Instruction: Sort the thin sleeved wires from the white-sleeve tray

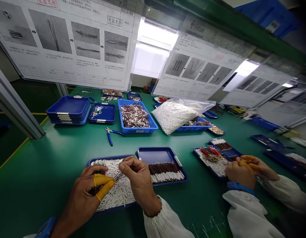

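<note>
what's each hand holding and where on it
The left hand pinches a small bundle of red and green wires by one end between yellow-capped thumb and finger; the right hand pinches its other end.

Bunched thin red-and-green wires [119,176], tips fanned, above blue tray [110,156] of white sleeves [118,195]

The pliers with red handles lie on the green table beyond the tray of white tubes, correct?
Not quite: the head view shows the pliers with blue handles, not red. They do lie on the green table beyond the tray of white tubes.
</note>
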Tool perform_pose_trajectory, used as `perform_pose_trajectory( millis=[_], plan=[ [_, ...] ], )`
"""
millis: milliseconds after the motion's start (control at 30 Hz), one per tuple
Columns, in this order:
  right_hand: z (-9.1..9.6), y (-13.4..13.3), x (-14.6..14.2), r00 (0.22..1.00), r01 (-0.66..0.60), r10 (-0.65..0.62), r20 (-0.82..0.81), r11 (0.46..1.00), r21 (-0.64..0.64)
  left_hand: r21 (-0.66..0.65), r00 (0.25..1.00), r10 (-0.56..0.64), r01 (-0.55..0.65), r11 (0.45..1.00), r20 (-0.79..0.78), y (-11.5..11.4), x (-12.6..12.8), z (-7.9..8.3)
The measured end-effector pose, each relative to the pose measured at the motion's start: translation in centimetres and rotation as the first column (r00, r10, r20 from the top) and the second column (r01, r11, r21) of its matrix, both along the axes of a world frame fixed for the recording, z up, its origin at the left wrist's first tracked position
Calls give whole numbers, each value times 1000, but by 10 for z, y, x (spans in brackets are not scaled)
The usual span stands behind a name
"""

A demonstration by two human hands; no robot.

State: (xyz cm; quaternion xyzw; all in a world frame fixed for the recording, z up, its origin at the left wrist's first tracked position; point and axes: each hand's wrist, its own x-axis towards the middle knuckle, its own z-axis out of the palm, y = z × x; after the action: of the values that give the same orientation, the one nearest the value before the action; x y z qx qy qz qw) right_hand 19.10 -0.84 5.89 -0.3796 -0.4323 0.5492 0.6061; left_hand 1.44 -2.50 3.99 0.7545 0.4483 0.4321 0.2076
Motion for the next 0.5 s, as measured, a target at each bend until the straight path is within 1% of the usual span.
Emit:
perform_pose_trajectory(
  millis=[133, 233, 267, 300, 333, 367, 400, 433, 467, 500],
  plan=[
    [-5, 0, -5, 997, 30, -32, -64, 999, -33, -16, 1000, 16, -16, 1000, -9, 0, 0, 0],
    [-7, 6, 3, 993, 87, -90, -73, 995, -44, -35, 997, 77, -76, 996, 25, 2, -3, 0],
    [-7, 9, 7, 992, 121, -122, -31, 992, -32, -47, 992, 114, -112, 993, 46, 3, -5, 0],
    [-7, 12, 12, 988, 144, -144, 51, 990, -1, -63, 986, 155, -151, 987, 64, 4, -7, -1],
    [-7, 15, 16, 975, 140, -146, 169, 989, 48, -81, 977, 198, -192, 978, 80, 6, -9, -2],
    [-8, 18, 20, 940, 99, -129, 316, 989, 109, -99, 968, 236, -227, 969, 91, 8, -11, -2],
    [-8, 20, 22, 873, 25, -103, 478, 986, 167, -114, 960, 264, -252, 961, 98, 9, -13, -3],
    [-9, 22, 23, 770, -69, -81, 633, 976, 207, -125, 954, 280, -267, 956, 103, 10, -15, -4],
    [-11, 23, 23, 642, -157, -72, 764, 962, 223, -130, 953, 284, -270, 954, 109, 11, -16, -5],
    [-13, 23, 21, 503, -227, -76, 861, 949, 217, -132, 953, 282, -267, 955, 114, 12, -16, -6]
  ],
)
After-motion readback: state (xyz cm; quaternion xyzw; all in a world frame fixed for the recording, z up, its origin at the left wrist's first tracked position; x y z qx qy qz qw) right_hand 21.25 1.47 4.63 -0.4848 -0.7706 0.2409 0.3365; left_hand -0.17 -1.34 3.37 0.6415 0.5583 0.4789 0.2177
